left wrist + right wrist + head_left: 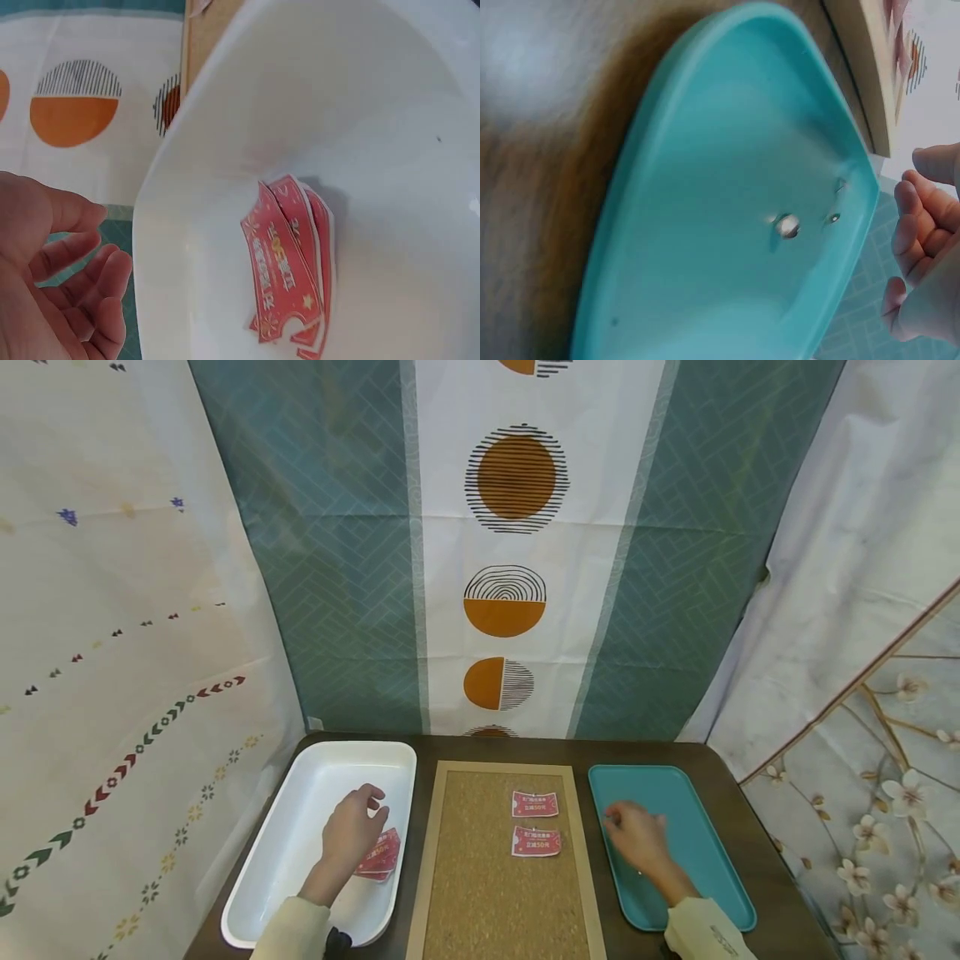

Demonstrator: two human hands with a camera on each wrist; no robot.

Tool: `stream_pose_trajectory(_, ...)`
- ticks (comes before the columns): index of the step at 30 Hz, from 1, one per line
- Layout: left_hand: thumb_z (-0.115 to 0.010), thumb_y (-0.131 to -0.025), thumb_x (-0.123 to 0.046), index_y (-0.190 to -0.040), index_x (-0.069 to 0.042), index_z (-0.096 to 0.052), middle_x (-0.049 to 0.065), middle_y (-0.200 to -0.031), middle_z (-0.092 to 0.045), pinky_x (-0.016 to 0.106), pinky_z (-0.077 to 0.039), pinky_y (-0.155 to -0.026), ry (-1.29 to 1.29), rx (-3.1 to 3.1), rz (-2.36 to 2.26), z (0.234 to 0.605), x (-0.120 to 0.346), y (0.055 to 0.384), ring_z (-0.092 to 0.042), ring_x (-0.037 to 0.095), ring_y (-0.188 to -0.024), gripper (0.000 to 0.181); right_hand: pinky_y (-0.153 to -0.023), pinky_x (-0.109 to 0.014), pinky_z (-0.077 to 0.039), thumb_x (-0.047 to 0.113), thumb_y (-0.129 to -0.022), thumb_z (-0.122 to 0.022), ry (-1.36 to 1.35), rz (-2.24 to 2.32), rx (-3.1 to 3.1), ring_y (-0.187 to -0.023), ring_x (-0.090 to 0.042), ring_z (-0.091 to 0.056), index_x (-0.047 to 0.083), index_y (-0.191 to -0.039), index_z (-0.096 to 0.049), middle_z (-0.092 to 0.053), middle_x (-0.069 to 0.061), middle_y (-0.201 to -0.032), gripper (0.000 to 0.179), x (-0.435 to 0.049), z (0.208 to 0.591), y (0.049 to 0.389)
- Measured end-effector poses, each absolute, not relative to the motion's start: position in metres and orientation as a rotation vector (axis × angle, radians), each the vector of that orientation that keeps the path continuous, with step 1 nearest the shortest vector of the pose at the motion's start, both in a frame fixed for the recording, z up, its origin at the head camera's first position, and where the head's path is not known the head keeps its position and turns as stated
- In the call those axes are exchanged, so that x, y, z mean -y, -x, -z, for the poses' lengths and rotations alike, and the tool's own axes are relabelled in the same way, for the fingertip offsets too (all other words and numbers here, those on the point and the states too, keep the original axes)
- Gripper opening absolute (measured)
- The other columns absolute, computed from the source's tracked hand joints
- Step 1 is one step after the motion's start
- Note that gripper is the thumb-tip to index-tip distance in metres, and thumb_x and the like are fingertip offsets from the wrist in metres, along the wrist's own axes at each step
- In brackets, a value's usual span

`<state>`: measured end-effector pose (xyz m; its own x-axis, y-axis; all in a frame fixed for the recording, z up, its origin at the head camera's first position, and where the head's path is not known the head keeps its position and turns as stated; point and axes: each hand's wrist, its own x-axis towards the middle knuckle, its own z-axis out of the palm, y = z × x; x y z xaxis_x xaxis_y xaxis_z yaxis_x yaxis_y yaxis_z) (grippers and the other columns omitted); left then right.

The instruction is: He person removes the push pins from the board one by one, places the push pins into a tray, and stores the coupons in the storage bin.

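Over the white tray (pixel 300 777) hovers my left hand (pixel 352 831), fingers loosely bent and holding nothing. Beside it in the tray lies a small overlapping pile of red paper coupons (pixel 281 262) with notched edges. My right hand (pixel 637 835) is above the teal tray (pixel 697 852), its fingers relaxed and nothing showing between them in the right wrist view. A few small shiny metal thumbtacks (pixel 787 226) lie in that tray. Two more coupons, an upper coupon (pixel 535 804) and a lower coupon (pixel 536 842), are on the cork board's right side.
Between the two trays lies the wood-framed cork board (pixel 480 893). All stand on a dark brown table (pixel 427 768). A patterned curtain (pixel 360 610) hangs behind the table, with light printed cloths on the left and right.
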<state>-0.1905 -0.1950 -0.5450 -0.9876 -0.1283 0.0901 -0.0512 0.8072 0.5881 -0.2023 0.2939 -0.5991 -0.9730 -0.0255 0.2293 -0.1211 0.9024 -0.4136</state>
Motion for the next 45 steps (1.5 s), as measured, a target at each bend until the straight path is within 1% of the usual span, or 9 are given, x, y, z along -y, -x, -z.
stream_pose_trajectory(6,-0.078,-0.093,-0.015,-0.115,-0.006,-0.071,0.014,-0.103,-0.074,0.043,-0.057,-0.067,-0.117,2.839,0.945,0.546,0.181,0.196,-0.069,0.026,-0.083,0.024,-0.075,-0.049,-0.034,0.017,-0.093,-0.081,-0.142,-0.649,2.827,-0.083,-0.021,-0.065,0.013,-0.098,-0.078,-0.073,0.002,-0.089,0.007,-0.283,0.595,0.206)
stream_pose_trajectory(15,-0.076,-0.093,-0.015,-0.112,-0.009,-0.072,0.007,-0.099,-0.074,0.031,-0.046,-0.058,-0.039,2.805,1.071,0.548,0.154,0.196,-0.062,0.016,-0.073,0.02,-0.075,-0.046,-0.034,0.014,-0.091,-0.082,-0.184,-0.689,2.792,-0.084,-0.02,-0.064,0.015,-0.093,-0.076,-0.07,0.003,-0.085,0.007,-0.266,0.598,0.207)
stream_pose_trajectory(21,-0.074,-0.095,-0.012,-0.112,-0.007,-0.072,0.003,-0.095,-0.071,0.032,-0.046,-0.06,-0.004,2.788,1.137,0.547,0.142,0.194,-0.06,0.015,-0.074,0.018,-0.076,-0.045,-0.035,0.015,-0.092,-0.082,-0.201,-0.723,2.793,-0.082,-0.018,-0.063,0.013,-0.095,-0.076,-0.07,0.004,-0.083,0.007,-0.255,0.602,0.211)
stream_pose_trajectory(28,-0.074,-0.095,-0.011,-0.112,-0.006,-0.072,0.005,-0.095,-0.071,0.036,-0.053,-0.067,0.04,2.78,1.156,0.55,0.131,0.191,-0.065,0.018,-0.082,0.018,-0.078,-0.048,-0.038,0.013,-0.09,-0.083,-0.232,-0.723,2.754,-0.088,-0.023,-0.066,0.014,-0.093,-0.076,-0.072,0.002,-0.087,0.008,-0.242,0.606,0.212)
stream_pose_trajectory(33,-0.074,-0.094,-0.01,-0.11,-0.007,-0.072,0.005,-0.097,-0.072,0.038,-0.054,-0.071,0.083,2.761,1.157,0.554,0.124,0.189,-0.067,0.019,-0.086,0.016,-0.079,-0.048,-0.037,0.013,-0.09,-0.082,-0.24,-0.728,2.756,-0.087,-0.023,-0.064,0.015,-0.092,-0.076,-0.07,0.003,-0.085,0.007,-0.234,0.607,0.212)
stream_pose_trajectory(35,-0.074,-0.094,-0.008,-0.109,-0.007,-0.072,0.005,-0.096,-0.072,0.036,-0.054,-0.069,0.1,2.757,1.169,0.555,0.122,0.189,-0.067,0.018,-0.085,0.016,-0.08,-0.048,-0.037,0.014,-0.091,-0.082,-0.239,-0.74,2.772,-0.086,-0.022,-0.062,0.016,-0.091,-0.076,-0.069,0.003,-0.085,0.006,-0.232,0.609,0.212)
stream_pose_trajectory(39,-0.075,-0.093,-0.008,-0.111,-0.006,-0.071,0.005,-0.095,-0.072,0.034,-0.052,-0.066,0.126,2.754,1.206,0.556,0.117,0.188,-0.066,0.017,-0.08,0.018,-0.08,-0.048,-0.042,0.015,-0.091,-0.082,-0.249,-0.726,2.789,-0.083,-0.019,-0.062,0.016,-0.089,-0.076,-0.067,0.004,-0.082,0.007,-0.227,0.61,0.213)
stream_pose_trajectory(42,-0.073,-0.095,-0.009,-0.113,-0.003,-0.071,0.007,-0.096,-0.073,0.031,-0.052,-0.064,0.165,2.758,1.238,0.558,0.113,0.189,-0.064,0.014,-0.078,0.019,-0.079,-0.048,-0.046,0.013,-0.091,-0.082,-0.264,-0.708,2.787,-0.081,-0.018,-0.061,0.015,-0.088,-0.074,-0.067,0.003,-0.081,0.008,-0.223,0.609,0.213)
stream_pose_trajectory(45,-0.071,-0.095,-0.008,-0.113,-0.001,-0.071,0.009,-0.097,-0.072,0.028,-0.051,-0.061,0.217,2.758,1.256,0.561,0.109,0.19,-0.063,0.013,-0.075,0.019,-0.08,-0.048,-0.046,0.012,-0.091,-0.082,-0.277,-0.721,2.795,-0.082,-0.019,-0.06,0.014,-0.089,-0.075,-0.067,0.003,-0.083,0.008,-0.218,0.609,0.213)
